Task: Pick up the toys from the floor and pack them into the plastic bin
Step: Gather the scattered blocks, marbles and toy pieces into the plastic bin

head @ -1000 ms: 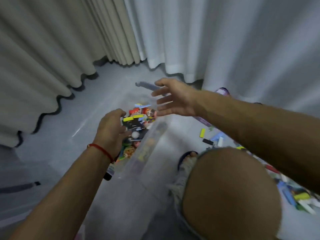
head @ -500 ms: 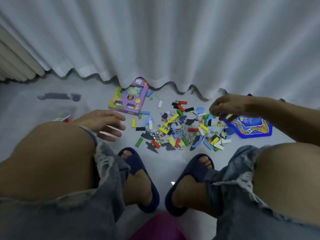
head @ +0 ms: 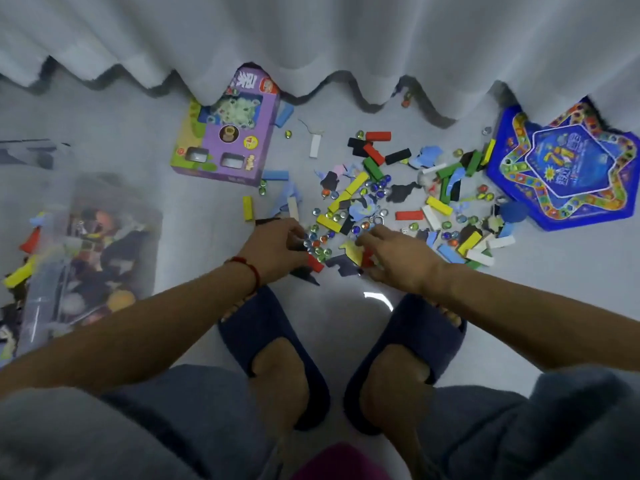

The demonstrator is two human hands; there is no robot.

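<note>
Dark blue slippers (head: 273,344) on the person's feet stand nearest on the grey floor (head: 554,289), below both forearms. Just beyond them, the left hand (head: 277,251), with a red cord bracelet (head: 247,268) at the wrist, rests at the near edge of the toy scatter (head: 374,199), fingers curled over a dark flat piece and a red block (head: 316,263); whether they actually clasp anything cannot be told. The right hand (head: 398,258) lies palm down beside it, fingers loosely spread and reaching onto the marbles and a yellow piece, its grip unclosed. The scatter of coloured blocks, glass marbles and flat cut-out shapes spreads from the hands toward the curtain. The clear plastic bin (head: 86,258), already holding many toys, stands on the floor at the left, well apart from the scatter. Farther off, a purple game box (head: 228,136) lies to the left and a blue star-shaped game board (head: 568,168) to the right, both partly under the hem of the white curtain (head: 346,39).
</note>
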